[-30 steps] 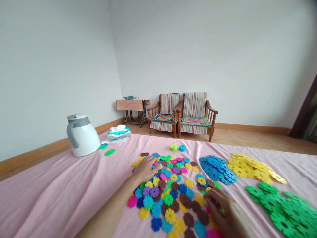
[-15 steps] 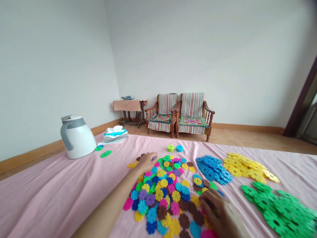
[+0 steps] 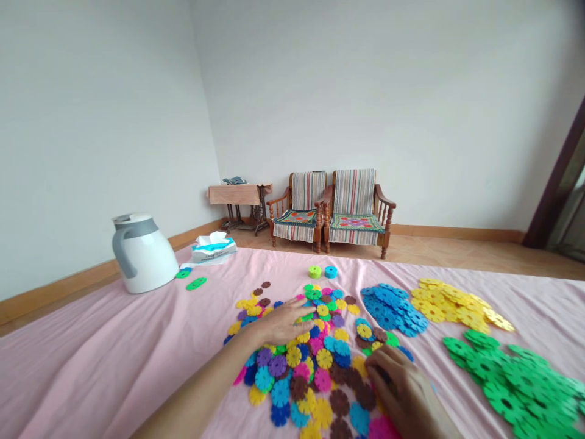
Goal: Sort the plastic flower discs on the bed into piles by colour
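Observation:
My left hand (image 3: 284,322) lies over the far left part of a mixed heap of flower-shaped plastic discs (image 3: 323,360), palm down, fingers stretched out and apart. The discs are pink, yellow, blue, brown, purple and green. At the heap's right edge, my right hand (image 3: 404,381) is curled with its fingers bent inward; what they hold, if anything, is hidden. Just beyond it sits a small cluster of mixed discs (image 3: 379,334). Farther right are sorted piles of blue discs (image 3: 393,310), yellow discs (image 3: 450,302) and green discs (image 3: 516,378).
A pink cloth (image 3: 114,366) covers the surface. A white and grey jug (image 3: 148,256) and a tissue box (image 3: 214,249) stand at the back left. A lime disc stack (image 3: 315,272) and a light blue stack (image 3: 331,272) stand behind the heap. Two wooden armchairs (image 3: 356,195) are beyond.
My left hand has come back from the heap's far left edge, moving right and nearer over the discs, uncovering yellow and brown ones. My right hand has hardly moved.

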Motion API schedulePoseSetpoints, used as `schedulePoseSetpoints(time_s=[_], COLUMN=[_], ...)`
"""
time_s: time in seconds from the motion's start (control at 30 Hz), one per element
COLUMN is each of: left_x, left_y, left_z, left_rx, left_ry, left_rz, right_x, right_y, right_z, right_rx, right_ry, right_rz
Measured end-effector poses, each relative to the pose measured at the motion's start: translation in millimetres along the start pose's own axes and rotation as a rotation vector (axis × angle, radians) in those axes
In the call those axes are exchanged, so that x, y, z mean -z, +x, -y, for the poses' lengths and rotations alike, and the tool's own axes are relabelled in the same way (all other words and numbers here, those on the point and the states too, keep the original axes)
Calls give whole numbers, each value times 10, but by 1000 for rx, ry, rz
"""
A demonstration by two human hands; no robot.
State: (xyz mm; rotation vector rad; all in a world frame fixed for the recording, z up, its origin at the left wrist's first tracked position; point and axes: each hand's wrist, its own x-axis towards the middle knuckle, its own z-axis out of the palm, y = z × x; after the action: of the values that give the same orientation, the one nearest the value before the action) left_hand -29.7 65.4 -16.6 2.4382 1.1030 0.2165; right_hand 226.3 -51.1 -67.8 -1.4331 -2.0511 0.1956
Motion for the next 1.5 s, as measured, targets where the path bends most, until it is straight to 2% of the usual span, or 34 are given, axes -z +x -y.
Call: schedulePoseSetpoints(time_s=[0.1,0.2,0.27,0.33,0.47,0.6,0.83,1.13,1.23,1.33,1.5], left_x=[76,168,206,210,155,141,182,239,267,252,69], left_y=[-19,68,135,169,114,27,-19,-87,-89,-72,-3], left_z=[-81,-56,2,66,126,81,19,-4,-73,-175,-424], left_rx=[-122,-80,9,66,49,25,94,105,79,46,-6], left_ry=[-255,-412,-357,-272,-195,-78,-77,-33,-132,-354,-705], left_rz=[46,-53,-151,-195,-135,-80,-10,28,35,41,43], right_x=[5,4,1,1,11,29,42,63,54,29,38], right_y=[-7,-9,-5,1,10,4,9,15,11,0,-16], right_z=[5,12,16,19,34,63,83,100,100,74,81], right_rx=[-17,-25,-27,-30,-17,-7,-3,-23,-23,-30,-31], right_ry=[3,11,14,16,26,28,2,-5,6,19,130], right_rz=[15,40,49,49,39,2,-32,45,48,32,-90])
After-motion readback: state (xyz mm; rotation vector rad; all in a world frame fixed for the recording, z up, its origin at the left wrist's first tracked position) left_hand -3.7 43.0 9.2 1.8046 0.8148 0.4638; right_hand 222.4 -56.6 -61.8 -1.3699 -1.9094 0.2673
